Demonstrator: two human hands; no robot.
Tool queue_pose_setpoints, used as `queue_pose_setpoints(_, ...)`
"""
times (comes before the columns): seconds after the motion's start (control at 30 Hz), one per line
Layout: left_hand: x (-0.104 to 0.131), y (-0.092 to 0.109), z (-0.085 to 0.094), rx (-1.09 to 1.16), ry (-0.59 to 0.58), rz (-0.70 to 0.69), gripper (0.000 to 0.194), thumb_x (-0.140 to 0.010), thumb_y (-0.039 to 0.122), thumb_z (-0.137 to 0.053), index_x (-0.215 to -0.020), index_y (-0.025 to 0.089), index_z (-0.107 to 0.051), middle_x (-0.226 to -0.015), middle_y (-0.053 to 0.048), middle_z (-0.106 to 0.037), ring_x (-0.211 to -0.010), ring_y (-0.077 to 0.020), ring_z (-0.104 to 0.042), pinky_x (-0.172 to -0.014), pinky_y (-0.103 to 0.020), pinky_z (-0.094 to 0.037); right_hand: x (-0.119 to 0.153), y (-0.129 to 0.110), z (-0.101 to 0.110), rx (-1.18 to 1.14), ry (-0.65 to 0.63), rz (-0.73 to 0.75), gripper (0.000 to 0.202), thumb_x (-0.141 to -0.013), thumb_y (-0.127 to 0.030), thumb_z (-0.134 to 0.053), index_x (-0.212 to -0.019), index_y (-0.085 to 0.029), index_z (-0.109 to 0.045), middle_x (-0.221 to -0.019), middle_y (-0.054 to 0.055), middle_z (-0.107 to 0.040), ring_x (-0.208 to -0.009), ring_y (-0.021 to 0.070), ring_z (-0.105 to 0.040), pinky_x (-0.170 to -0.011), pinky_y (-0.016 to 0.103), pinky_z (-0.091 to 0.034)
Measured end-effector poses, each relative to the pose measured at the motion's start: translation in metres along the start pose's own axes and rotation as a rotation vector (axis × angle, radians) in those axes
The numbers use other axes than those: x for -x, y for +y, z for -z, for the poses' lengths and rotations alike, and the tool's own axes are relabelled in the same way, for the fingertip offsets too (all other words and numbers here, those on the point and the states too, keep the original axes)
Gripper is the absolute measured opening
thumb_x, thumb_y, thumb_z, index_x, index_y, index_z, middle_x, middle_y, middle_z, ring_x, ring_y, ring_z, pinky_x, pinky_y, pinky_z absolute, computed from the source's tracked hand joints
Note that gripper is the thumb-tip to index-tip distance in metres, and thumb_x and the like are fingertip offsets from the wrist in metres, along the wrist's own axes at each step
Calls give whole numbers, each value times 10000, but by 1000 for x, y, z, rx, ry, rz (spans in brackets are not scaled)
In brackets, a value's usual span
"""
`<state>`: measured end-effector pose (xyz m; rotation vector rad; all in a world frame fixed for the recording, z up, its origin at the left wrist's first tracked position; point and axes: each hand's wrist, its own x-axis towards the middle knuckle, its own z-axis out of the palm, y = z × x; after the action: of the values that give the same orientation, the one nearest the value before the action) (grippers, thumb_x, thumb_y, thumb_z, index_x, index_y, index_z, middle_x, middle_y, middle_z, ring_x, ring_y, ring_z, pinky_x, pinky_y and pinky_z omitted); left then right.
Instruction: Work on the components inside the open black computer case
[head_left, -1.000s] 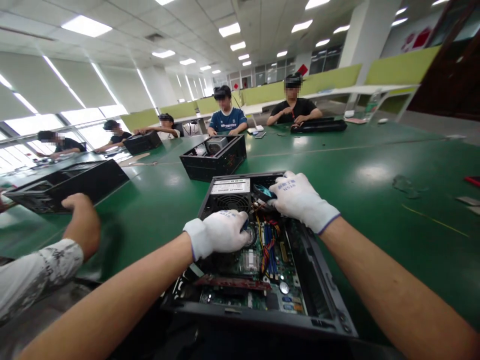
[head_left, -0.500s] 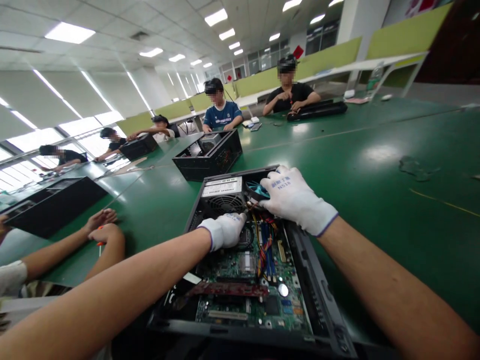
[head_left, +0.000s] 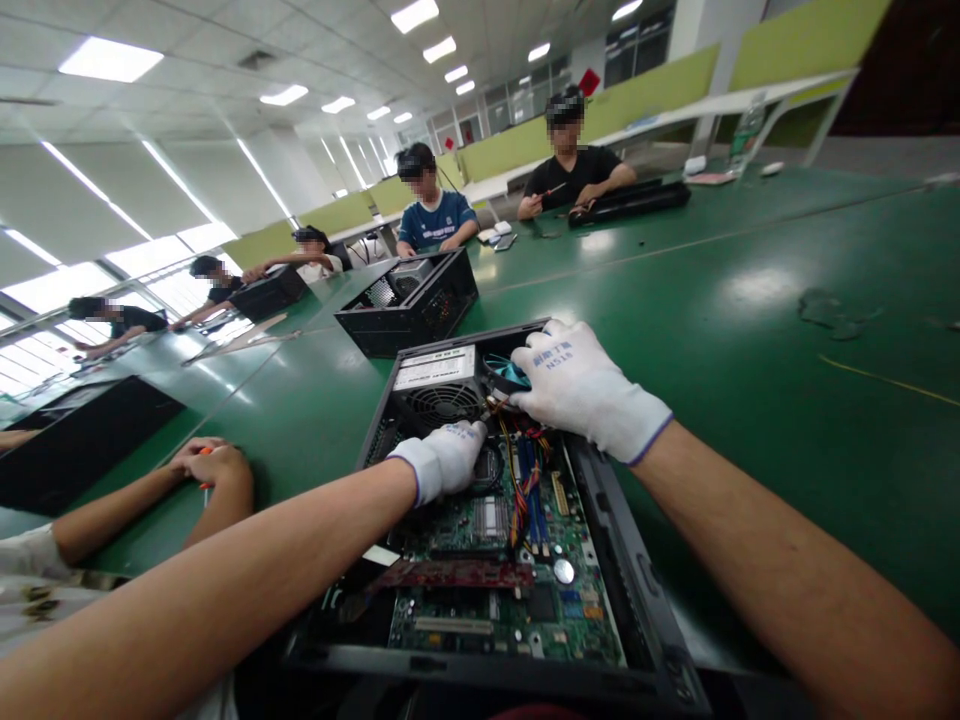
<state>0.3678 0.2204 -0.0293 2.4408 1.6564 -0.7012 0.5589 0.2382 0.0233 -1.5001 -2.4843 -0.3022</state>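
Observation:
An open computer case (head_left: 626, 555) lies on the table in front of me, its motherboard (head_left: 457, 540) facing up. My right hand (head_left: 574, 385), in a white glove, is closed on the edge of a cooling fan (head_left: 504, 370) with blue blades, tilted at the far end of the case. Below the power supply (head_left: 442, 370), my gloved left hand (head_left: 446, 460) is closed with its fingertips together over the board. Whatever it pinches is hidden. Coloured cables (head_left: 525, 490) run from beside the fan down across the board. A red card (head_left: 457, 574) crosses the board's lower part.
Another black case (head_left: 409, 300) stands just beyond mine, and one (head_left: 82, 435) lies at the left. Near my left arm, a co-worker's hands (head_left: 214, 460) hold an orange-handled screwdriver. Several people work across the green table (head_left: 720, 340); a yellow wire (head_left: 889, 380) lies at right.
My hands and the fan keep nearly the same place in the case. The view has shifted slightly. The neighbour's hands have come together, and the black case at left sits lower in view.

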Motion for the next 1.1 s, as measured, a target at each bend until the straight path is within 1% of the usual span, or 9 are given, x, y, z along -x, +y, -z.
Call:
queue_pose_setpoints(0.17,1,0,3,0,18,12,543,-781,192,-666,-1302,95,-551,-1297,-196,-645,-1182,-310,-649,-1010,-362,-531,0,0,0,10,6,-1,392,-840,-533,-576,-999,-201,-711,-1080,141,-707,-1075,346,-549,-813,439,-377)
queue_pose_setpoints(0.27,2,-2,6,16,23,-10,428,-807,196,-643,-1231,146,-612,-1242,-154,-688,-1153,-291,-666,-1005,-350,-529,0,0,-1,14,8,-1,379,-838,-523,-582,-993,-202,-712,-1069,137,-710,-1059,344,-559,-803,436,-378)
queue_pose_setpoints(0.37,3,-5,8,42,15,-38,318,-839,244,-634,-1150,182,-657,-1156,-111,-729,-1084,-259,-694,-954,-316,-545,1,0,0,15,6,1,400,-858,-541,-558,-998,-198,-710,-1069,138,-710,-1054,344,-561,-802,436,-375)
queue_pose_setpoints(0.5,3,-8,9,71,-6,-90,268,-871,282,-615,-1121,204,-672,-1116,-66,-748,-1006,-210,-712,-890,-265,-553,1,0,0,18,-5,5,412,-877,-552,-534,-1000,-197,-703,-1074,139,-710,-1062,342,-556,-812,431,-368)
queue_pose_setpoints(0.6,2,-8,7,62,-8,-114,278,-860,243,-616,-1130,218,-675,-1135,-56,-744,-1026,-209,-706,-908,-266,-545,0,1,-1,24,5,5,403,-868,-554,-545,-990,-202,-699,-1069,134,-709,-1057,341,-557,-804,430,-370)
queue_pose_setpoints(0.7,2,-6,6,28,17,-88,389,-843,262,-642,-1225,187,-641,-1206,-114,-713,-1113,-265,-679,-961,-325,-535,0,1,-3,32,17,8,389,-867,-546,-549,-978,-204,-698,-1051,131,-711,-1053,340,-558,-797,430,-375)
queue_pose_setpoints(0.77,2,-5,7,6,21,-64,435,-830,293,-664,-1242,157,-633,-1209,-149,-704,-1119,-296,-675,-959,-355,-539,0,1,-2,35,13,7,384,-870,-542,-551,-976,-204,-698,-1047,130,-712,-1055,338,-559,-801,432,-378)
queue_pose_setpoints(0.9,4,-4,10,-15,-4,-58,393,-805,339,-691,-1160,169,-679,-1148,-132,-730,-1049,-300,-700,-902,-357,-561,1,0,1,34,1,5,398,-878,-553,-547,-986,-202,-700,-1062,132,-711,-1064,336,-559,-814,432,-382)
queue_pose_setpoints(1.1,3,-3,11,-32,6,-57,311,-786,309,-681,-1078,204,-703,-1067,-97,-753,-996,-275,-716,-849,-331,-571,1,-1,2,39,-2,1,377,-863,-536,-563,-977,-203,-698,-1059,132,-710,-1065,342,-559,-807,437,-390)
